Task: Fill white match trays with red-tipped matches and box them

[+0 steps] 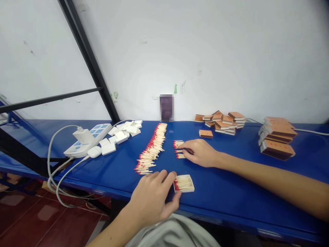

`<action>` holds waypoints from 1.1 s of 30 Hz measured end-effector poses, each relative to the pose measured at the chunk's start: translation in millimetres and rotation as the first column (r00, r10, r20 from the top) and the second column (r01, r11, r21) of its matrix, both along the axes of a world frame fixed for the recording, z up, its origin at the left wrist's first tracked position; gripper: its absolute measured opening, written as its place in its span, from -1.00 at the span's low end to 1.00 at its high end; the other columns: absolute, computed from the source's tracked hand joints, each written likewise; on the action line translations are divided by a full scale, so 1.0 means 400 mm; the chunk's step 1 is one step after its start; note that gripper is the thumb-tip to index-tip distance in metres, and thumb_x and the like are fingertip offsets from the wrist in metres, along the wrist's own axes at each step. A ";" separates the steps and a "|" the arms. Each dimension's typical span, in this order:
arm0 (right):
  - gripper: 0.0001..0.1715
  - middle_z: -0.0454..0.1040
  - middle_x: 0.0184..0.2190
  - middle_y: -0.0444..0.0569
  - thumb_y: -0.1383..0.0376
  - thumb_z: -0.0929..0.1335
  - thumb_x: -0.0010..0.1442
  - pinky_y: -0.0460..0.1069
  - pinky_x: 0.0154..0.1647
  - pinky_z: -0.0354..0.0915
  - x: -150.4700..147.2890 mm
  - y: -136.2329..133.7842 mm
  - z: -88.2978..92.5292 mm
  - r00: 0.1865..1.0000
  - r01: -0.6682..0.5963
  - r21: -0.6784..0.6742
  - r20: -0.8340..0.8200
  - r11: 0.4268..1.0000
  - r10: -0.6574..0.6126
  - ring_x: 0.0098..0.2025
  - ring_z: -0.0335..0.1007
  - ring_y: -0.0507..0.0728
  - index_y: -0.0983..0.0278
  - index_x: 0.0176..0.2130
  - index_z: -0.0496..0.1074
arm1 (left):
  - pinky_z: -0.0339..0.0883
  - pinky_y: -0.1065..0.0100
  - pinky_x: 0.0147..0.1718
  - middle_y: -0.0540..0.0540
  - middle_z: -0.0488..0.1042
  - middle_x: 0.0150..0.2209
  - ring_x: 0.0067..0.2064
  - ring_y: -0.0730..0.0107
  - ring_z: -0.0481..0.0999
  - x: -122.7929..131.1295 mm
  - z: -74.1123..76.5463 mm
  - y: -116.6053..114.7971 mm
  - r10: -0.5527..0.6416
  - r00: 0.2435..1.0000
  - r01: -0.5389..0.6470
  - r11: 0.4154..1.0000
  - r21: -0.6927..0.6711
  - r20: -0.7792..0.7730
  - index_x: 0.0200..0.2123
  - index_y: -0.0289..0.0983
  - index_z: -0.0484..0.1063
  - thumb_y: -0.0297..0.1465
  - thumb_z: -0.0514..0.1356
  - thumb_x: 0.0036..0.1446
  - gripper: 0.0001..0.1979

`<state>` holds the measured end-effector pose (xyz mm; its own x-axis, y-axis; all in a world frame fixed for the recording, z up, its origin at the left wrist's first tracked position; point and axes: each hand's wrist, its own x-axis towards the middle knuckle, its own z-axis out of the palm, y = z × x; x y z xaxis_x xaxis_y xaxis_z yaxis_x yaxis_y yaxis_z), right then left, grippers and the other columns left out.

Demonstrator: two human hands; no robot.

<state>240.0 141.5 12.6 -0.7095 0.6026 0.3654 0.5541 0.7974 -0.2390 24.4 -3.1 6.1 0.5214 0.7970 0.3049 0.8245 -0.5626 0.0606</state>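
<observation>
My left hand [154, 195] grips the left end of a white matchbox tray [190, 187] between thumb and fingers, near the table's front edge. Red-tipped matches [183, 183] lie inside it, heads toward the left. Beyond the tray, my right hand [202, 152] has its fingertips pinched on the ends of a few matches [181, 156] laid in small rows on the table. The fingers partly cover these matches. To the left of them stretches a long heap of loose matches [153, 148], running from near my left hand to the back.
On the blue table [236, 192], white trays [120, 135] lie at left beside a power strip [89, 139] with cables. Brown matchboxes [223, 121] are piled at back, a single matchbox [206, 133] before them, and a stack [277, 137] at right. A black frame [87, 58] rises at left.
</observation>
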 end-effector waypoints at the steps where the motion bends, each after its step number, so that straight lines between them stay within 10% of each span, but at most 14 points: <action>1: -0.63 0.61 -0.19 -0.02 0.32 0.25 0.25 -0.06 -0.23 0.22 0.000 0.000 0.000 1.000 0.004 0.001 0.009 1.000 -0.004 -0.23 0.50 0.11 0.22 -0.05 0.55 | 0.35 0.17 -0.36 -0.08 0.41 -0.23 -0.28 0.12 0.47 0.000 0.000 0.000 -0.001 1.000 0.001 1.000 -0.002 0.001 0.06 -0.20 0.21 -0.26 0.04 0.27 -0.68; 22: -0.72 0.33 -0.64 -0.20 0.35 0.29 0.16 -0.10 -0.48 0.02 0.000 0.012 0.002 0.989 -0.037 -0.242 -0.145 0.970 0.002 -0.59 0.15 -0.04 0.32 -0.23 0.58 | 0.37 0.14 -0.37 -0.07 0.41 -0.23 -0.29 0.10 0.47 -0.002 0.002 0.002 -0.009 1.000 0.009 1.000 -0.002 0.004 0.07 -0.20 0.21 -0.26 0.03 0.27 -0.68; 33: -0.67 0.44 -0.57 -0.08 0.28 0.23 0.28 0.01 -0.22 0.03 -0.014 -0.027 0.041 0.971 -0.113 0.071 0.222 0.991 0.094 -0.51 0.23 0.03 0.32 -0.38 0.51 | 0.33 0.18 -0.37 -0.07 0.41 -0.23 -0.29 0.13 0.46 0.002 0.007 0.001 -0.002 1.000 0.002 1.000 -0.016 -0.008 0.06 -0.20 0.20 -0.27 0.03 0.27 -0.68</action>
<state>234.5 130.8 28.8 -0.8342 0.4960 0.2408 0.4989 0.8650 -0.0534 25.1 -2.8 8.8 0.5252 0.8007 0.2883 0.8239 -0.5632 0.0631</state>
